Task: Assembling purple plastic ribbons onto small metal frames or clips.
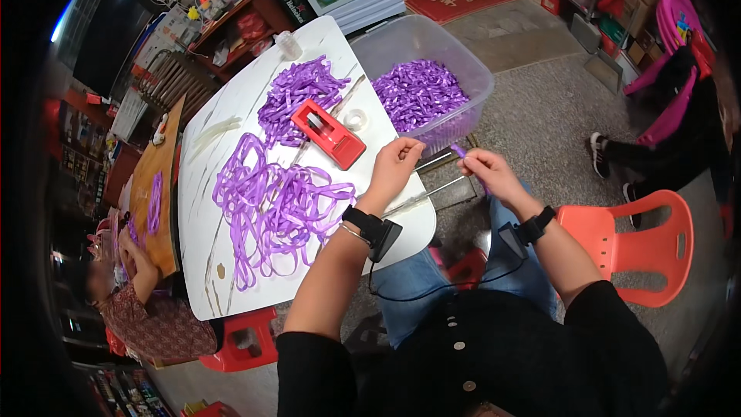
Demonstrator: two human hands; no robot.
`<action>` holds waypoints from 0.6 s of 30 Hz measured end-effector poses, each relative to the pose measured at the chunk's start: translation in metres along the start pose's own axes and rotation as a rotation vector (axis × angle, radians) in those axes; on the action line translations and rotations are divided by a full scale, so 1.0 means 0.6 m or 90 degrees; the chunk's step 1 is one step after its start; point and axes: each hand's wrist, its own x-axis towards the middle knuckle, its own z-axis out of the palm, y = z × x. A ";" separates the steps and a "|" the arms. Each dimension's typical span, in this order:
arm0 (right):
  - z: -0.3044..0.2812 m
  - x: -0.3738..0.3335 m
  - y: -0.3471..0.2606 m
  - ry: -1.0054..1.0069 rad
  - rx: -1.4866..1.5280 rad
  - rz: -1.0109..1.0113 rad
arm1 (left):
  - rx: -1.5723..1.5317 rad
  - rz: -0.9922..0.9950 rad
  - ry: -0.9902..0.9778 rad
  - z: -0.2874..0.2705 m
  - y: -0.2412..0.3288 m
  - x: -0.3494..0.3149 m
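Note:
My right hand (492, 173) pinches a short folded piece of purple ribbon (458, 151), whose end pokes out past the fingertips. Its fingers are closed. Over the table's right edge, my left hand (397, 164) has thumb and fingers pressed together; whatever they hold, if anything, is too small to make out. A red tape dispenser (332, 135) stands just left of that hand, with a roll of clear tape (355, 120) beside it. Long loops of purple ribbon (282, 205) lie tangled on the white marbled table (212, 262). Farther back is a heap of shorter purple strips (301, 96).
A clear plastic tub (480, 81) full of small folded purple pieces (417, 96) stands against the table's far right side. An orange plastic chair (590, 241) is at my right. Another person (154, 316) sits at a wooden table (143, 185) on the left.

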 end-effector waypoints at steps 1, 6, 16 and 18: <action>0.004 0.006 0.013 -0.009 -0.003 0.007 | 0.003 0.028 0.007 0.001 -0.007 0.004; 0.029 0.012 0.055 -0.052 0.031 0.033 | 0.085 0.083 -0.007 -0.008 -0.004 0.001; 0.040 0.001 0.071 -0.032 0.043 0.101 | 0.217 0.065 -0.070 -0.002 0.015 0.009; 0.050 -0.003 0.055 -0.028 0.058 0.095 | 0.231 0.064 -0.065 -0.002 0.011 0.008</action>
